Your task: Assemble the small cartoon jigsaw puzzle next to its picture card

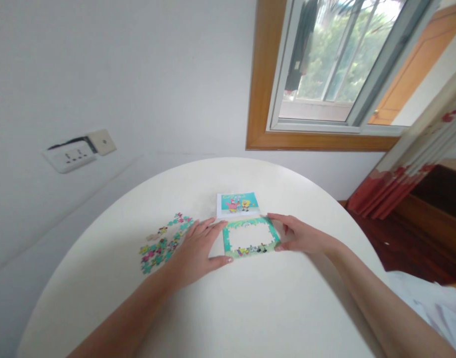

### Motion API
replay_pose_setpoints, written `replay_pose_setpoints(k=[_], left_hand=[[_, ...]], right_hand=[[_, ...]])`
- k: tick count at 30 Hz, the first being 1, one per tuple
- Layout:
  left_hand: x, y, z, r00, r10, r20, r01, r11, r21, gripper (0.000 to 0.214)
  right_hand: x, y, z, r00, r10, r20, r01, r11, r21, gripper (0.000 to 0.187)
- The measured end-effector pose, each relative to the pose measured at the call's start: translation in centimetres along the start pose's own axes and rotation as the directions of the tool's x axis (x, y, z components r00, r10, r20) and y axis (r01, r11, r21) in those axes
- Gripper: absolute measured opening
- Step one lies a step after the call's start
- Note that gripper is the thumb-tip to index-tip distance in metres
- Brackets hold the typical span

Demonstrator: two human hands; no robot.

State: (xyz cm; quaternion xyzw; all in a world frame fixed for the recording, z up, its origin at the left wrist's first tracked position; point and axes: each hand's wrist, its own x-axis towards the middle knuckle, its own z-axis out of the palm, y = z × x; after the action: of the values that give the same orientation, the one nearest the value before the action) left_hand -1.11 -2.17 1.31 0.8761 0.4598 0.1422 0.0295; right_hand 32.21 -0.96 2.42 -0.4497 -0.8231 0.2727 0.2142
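Note:
A small jigsaw frame (250,238) with a green border and an empty white middle lies flat on the round white table (250,308). My left hand (198,251) rests at its left edge, fingers spread, thumb along the lower left corner. On the opposite side my right hand (300,234) holds the right edge between thumb and fingers. Just behind the frame lies a picture card (238,204) with cartoon figures on a turquoise ground. A scatter of several loose puzzle pieces (164,243) lies left of my left hand.
The table stands against a white wall with a socket plate (76,151). A wood-framed window (324,79) is at the upper right, with a patterned curtain (410,159) and dark wooden furniture (436,209) beside it. A white cloth (432,303) lies at the right edge.

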Motion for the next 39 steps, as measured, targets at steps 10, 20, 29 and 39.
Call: replay_pose_setpoints(k=[10, 20, 29, 39], left_hand=[[0.18, 0.43, -0.37, 0.999, -0.019, 0.033, 0.02, 1.0, -0.009, 0.076], [0.16, 0.25, -0.37, 1.0, 0.004, 0.021, -0.004, 1.0, -0.02, 0.076], [0.11, 0.19, -0.33, 0.999, -0.006, 0.037, 0.006, 1.0, -0.007, 0.074], [0.11, 0.49, -0.61, 0.999, -0.022, 0.046, 0.022, 1.0, 0.005, 0.074]], right_hand=[[0.33, -0.06, 0.15, 0.996, -0.09, 0.015, 0.089, 0.996, 0.008, 0.084], [-0.14, -0.22, -0.41, 0.999, 0.024, 0.039, -0.026, 0.998, 0.048, 0.079], [0.06, -0.37, 0.01, 0.997, 0.028, 0.071, -0.033, 0.997, 0.067, 0.077], [0.12, -0.16, 0.05, 0.996, -0.058, 0.063, 0.058, 0.998, 0.003, 0.076]])
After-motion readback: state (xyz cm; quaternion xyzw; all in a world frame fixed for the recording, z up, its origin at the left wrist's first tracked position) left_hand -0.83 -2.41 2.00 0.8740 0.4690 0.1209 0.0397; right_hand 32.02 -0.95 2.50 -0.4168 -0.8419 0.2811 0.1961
